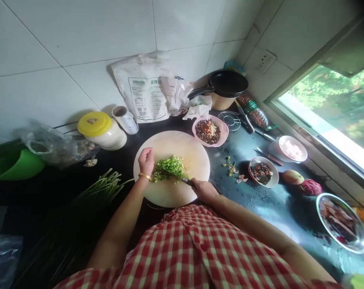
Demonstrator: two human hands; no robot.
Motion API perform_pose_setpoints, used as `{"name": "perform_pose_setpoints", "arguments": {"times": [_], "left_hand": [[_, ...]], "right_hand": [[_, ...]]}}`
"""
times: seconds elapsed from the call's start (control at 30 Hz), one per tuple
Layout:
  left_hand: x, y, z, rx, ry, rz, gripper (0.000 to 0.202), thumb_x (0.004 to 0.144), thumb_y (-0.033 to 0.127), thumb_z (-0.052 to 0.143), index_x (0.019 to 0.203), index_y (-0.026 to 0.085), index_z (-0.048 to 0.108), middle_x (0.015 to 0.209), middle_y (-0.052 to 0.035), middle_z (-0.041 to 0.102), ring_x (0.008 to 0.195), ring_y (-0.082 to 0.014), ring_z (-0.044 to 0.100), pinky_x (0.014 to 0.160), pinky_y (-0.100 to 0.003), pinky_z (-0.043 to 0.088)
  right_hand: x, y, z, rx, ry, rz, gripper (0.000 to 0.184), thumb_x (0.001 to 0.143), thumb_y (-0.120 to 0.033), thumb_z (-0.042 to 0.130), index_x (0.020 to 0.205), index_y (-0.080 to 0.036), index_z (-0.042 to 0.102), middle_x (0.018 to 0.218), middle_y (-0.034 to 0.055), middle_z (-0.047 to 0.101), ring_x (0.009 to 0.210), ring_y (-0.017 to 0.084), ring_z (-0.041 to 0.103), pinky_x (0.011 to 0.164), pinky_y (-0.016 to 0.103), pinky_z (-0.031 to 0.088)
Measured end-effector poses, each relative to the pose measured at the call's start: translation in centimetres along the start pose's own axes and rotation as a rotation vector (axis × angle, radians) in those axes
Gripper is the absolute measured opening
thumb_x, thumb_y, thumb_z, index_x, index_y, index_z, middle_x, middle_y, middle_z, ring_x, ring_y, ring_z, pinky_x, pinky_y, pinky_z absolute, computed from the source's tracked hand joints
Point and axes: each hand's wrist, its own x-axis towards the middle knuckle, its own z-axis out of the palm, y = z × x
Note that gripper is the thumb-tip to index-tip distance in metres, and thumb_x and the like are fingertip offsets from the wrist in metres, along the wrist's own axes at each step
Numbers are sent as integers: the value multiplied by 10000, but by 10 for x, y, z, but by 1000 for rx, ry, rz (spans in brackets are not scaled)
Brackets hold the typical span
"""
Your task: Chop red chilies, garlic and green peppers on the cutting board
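Note:
A round pale cutting board (182,148) lies on the dark counter with a heap of chopped green onion (169,166) in its middle. My right hand (203,189) is closed round the handle of a knife (177,175), whose blade lies under the greens. My left hand (146,159), with a gold bangle at the wrist, is curled beside the heap, fingers bent down onto the board at the left of the greens. Uncut green stalks (105,186) lie on the counter to the left of the board.
A pink bowl of chopped bits (210,130) stands behind the board. Small bowls (263,171), a white bowl (291,148), a glass dish (342,222), a black pan (226,83), bags (145,90) and a yellow-lidded jar (94,123) ring the counter. A window is at right.

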Motion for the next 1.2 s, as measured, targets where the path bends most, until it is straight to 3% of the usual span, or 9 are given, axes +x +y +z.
{"name": "perform_pose_setpoints", "arguments": {"times": [0.2, 0.3, 0.43, 0.53, 0.63, 0.73, 0.87, 1.07, 1.2], "left_hand": [[30, -15, 6, -39, 24, -105, 195, 673, 299, 557, 789, 145, 588, 468, 74, 426, 355, -51, 346, 366, -180, 267], [20, -19, 7, -55, -23, -98, 196, 681, 304, 542, 796, 151, 580, 440, 84, 395, 355, -59, 361, 371, -179, 280], [9, -3, 6, -7, -24, 16, 216, 715, 321, 523, 831, 153, 594, 478, 72, 426, 370, -57, 376, 376, -175, 295], [24, 2, 9, -13, 44, 20, 214, 693, 307, 540, 819, 146, 605, 512, 62, 461, 375, -51, 375, 374, -175, 289], [38, -9, 14, -32, 61, -55, 191, 657, 274, 554, 782, 138, 603, 485, 67, 446, 368, -51, 366, 375, -176, 282], [33, -18, 18, -31, 30, -84, 186, 669, 273, 540, 784, 141, 599, 454, 78, 407, 363, -55, 360, 379, -177, 293], [17, -9, 18, -8, 8, -7, 217, 720, 306, 509, 835, 147, 602, 504, 68, 421, 380, -51, 364, 379, -174, 307], [32, -10, 17, -29, 91, -55, 205, 680, 287, 537, 801, 134, 599, 586, 42, 501, 389, -42, 371, 375, -176, 304], [24, -18, 21, -10, 58, -49, 212, 704, 295, 524, 827, 142, 604, 598, 38, 508, 397, -42, 375, 382, -173, 319]], "right_hand": [[1, -1, -34, -113, 135, -31, 220, 878, -268, 355, 1073, -216, 445, 878, 68, 651, 791, 196, 620, 622, 258, 375], [3, 0, -20, -116, 84, 37, 225, 874, -233, 362, 1084, -218, 443, 889, 61, 654, 802, 187, 620, 619, 249, 376], [2, 5, -8, -81, 59, 64, 231, 868, -219, 379, 1087, -224, 452, 968, 57, 648, 872, 181, 608, 633, 239, 378], [3, 6, -32, -115, 99, 25, 260, 870, -240, 373, 1123, -232, 435, 944, 68, 647, 859, 193, 609, 637, 249, 382], [10, 7, -52, -188, 120, 19, 276, 865, -230, 371, 1136, -234, 427, 918, 81, 642, 833, 203, 612, 635, 260, 388], [19, 14, -40, -203, 99, 39, 263, 859, -218, 379, 1115, -237, 439, 884, 69, 646, 801, 202, 620, 607, 258, 388], [22, 23, -15, -158, 102, 65, 228, 862, -219, 377, 1072, -233, 467, 901, 56, 649, 797, 188, 622, 592, 249, 383], [27, 25, -45, -215, 162, 4, 260, 863, -227, 362, 1103, -242, 461, 881, 64, 647, 787, 201, 620, 592, 256, 381], [35, 32, -38, -211, 95, 66, 257, 867, -216, 363, 1098, -246, 471, 910, 63, 647, 814, 188, 617, 607, 247, 381]]}}
